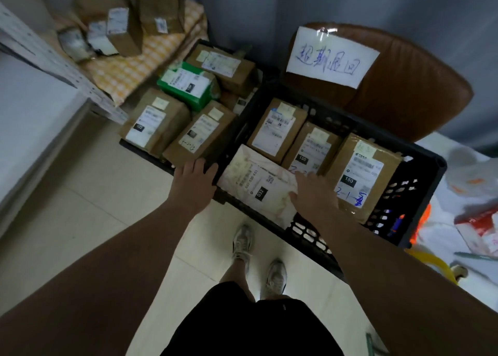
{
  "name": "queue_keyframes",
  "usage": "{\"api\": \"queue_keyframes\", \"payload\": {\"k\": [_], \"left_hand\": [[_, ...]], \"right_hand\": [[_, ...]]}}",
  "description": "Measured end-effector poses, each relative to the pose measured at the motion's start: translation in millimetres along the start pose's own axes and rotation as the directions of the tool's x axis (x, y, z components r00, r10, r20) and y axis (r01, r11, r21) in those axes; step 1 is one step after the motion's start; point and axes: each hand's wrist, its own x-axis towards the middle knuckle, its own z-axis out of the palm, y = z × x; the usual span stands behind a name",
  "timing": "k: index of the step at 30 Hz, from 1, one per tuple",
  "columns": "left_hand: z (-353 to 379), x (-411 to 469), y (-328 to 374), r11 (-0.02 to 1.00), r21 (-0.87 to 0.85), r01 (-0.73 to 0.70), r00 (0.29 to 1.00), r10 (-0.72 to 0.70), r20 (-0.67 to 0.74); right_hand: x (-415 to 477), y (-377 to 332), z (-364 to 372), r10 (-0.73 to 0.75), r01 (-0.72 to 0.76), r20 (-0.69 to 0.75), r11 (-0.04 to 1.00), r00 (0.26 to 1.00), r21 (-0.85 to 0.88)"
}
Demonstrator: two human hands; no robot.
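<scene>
At the upper left of the frame a checked cloth (151, 59) carries a few cartons, and below it, left of centre, a heap of loose parcels (159, 121) with a green parcel (188, 86) among them lies on the floor against the black crate (307, 231). The left hand (195, 183) is at the crate's left corner, its fingers hooked over the rim and the thumb set apart on the near edge, so it seems to steady the crate. Inside, at the frame's centre, the white mailer (258, 185) lies flat in the near left part, touching the row of brown boxes (312, 145) behind and beside it. The right hand (314, 194) lies on the mailer's right edge, fingers straight and a little apart, the thumb on the wrapper; it is not closed round anything. The step looks like sorting parcels in the crate, with the mailer being picked out or pressed into place. Lifting it would call for the fingers to work under that right edge, tight against the neighbouring box. At the upper right a brown chair (417, 86) bears a handwritten sign (331, 56).
</scene>
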Motion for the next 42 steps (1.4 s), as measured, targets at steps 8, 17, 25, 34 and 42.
{"api": "queue_keyframes", "payload": {"k": [8, 17, 25, 34, 42], "left_hand": [[-85, -46, -66, 0.979, -0.076, 0.188, 0.969, -0.198, -0.149], [-121, -89, -229, 0.922, -0.156, 0.354, 0.874, -0.385, -0.297], [-123, -147, -410, 0.832, -0.258, 0.491, 0.767, -0.553, -0.325], [-195, -175, -563, 0.804, -0.284, 0.522, 0.593, -0.582, -0.557], [-287, -137, -647, 0.772, -0.49, 0.406, 0.448, -0.635, -0.629]], "right_hand": [[-10, -77, -101, -0.408, 0.374, -0.12, 0.898, 0.905, -0.229], [23, -269, -172, -0.622, 0.54, -0.259, 0.777, 0.739, -0.323], [13, -483, -207, -0.681, 0.717, -0.52, 0.675, 0.515, -0.174], [2, -646, -308, -0.701, 0.811, -0.634, 0.552, 0.328, -0.191], [12, -733, -419, -0.671, 0.733, -0.713, 0.587, 0.203, -0.343]]}}
